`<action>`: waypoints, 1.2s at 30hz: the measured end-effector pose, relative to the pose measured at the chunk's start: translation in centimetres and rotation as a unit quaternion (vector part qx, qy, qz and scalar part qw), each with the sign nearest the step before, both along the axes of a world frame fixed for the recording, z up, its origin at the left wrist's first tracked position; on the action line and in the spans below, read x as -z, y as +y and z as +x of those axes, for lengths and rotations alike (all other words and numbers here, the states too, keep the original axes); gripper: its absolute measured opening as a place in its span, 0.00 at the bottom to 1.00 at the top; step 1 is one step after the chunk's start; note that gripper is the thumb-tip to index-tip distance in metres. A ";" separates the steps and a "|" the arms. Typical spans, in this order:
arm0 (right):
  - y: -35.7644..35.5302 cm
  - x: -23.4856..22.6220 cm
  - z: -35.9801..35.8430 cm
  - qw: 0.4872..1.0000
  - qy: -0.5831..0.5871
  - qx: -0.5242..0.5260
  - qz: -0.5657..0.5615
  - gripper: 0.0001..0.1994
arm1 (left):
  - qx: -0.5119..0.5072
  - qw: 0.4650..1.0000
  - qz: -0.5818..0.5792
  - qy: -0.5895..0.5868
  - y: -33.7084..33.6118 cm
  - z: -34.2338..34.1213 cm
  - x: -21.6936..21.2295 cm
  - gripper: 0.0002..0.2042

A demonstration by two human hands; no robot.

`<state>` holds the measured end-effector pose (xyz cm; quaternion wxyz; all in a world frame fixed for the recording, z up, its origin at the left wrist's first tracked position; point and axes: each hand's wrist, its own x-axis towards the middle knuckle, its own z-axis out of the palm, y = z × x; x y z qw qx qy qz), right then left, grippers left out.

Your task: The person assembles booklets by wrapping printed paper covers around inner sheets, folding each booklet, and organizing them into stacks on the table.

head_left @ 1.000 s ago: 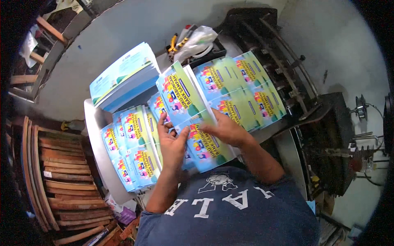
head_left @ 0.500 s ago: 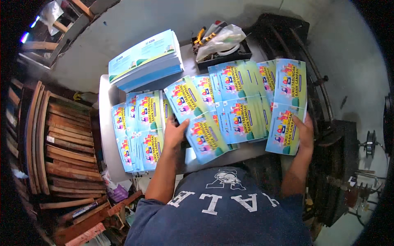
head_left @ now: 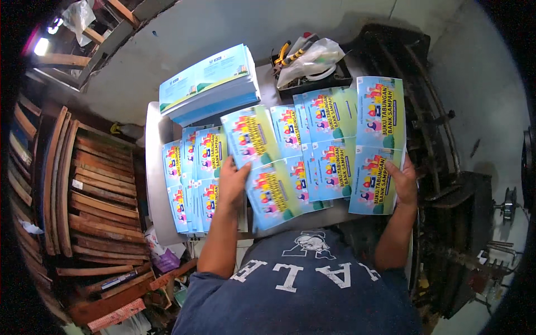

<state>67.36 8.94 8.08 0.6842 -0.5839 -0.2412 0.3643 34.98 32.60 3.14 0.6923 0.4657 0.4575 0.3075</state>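
My left hand (head_left: 233, 181) grips the left edge of a tilted double booklet (head_left: 271, 192), blue to yellow-green with two cartoon cover panels, thumb on top. With its thumb over the lower right, my right hand (head_left: 403, 178) holds a similar booklet (head_left: 381, 120) almost upright above the table's right side. Between the hands lie fanned piles of the same booklets (head_left: 332, 162), partly covered by the two held ones. Left of my left hand rests another overlapping group of booklets (head_left: 207, 151).
A thick stack of booklets (head_left: 209, 81) stands at the back left of the metal table (head_left: 158, 218). Behind the fanned piles sits a black box (head_left: 321, 82) with pliers and a plastic bag. A wooden slatted rack (head_left: 106, 190) is at left; dark metal machinery (head_left: 452, 234) stands at right.
My right hand has brought its booklet leftward, over the edge of the middle piles. The left-hand booklet has shifted a little left and is less tilted. The whole view has shifted slightly.
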 end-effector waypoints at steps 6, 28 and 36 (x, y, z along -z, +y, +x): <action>2.2 -0.2 -1.1 0.998 0.009 -0.052 -0.027 0.23 | -0.060 0.997 0.037 0.015 1.8 -4.8 -1.1 0.16; 16.1 5.1 -15.6 0.696 -0.666 -0.100 -0.248 0.35 | 0.019 0.972 0.122 0.200 0.4 -1.8 0.1 0.39; 13.7 1.7 -10.1 0.803 -0.540 -0.027 -0.253 0.25 | 0.099 0.969 0.179 0.136 -1.3 7.3 2.2 0.43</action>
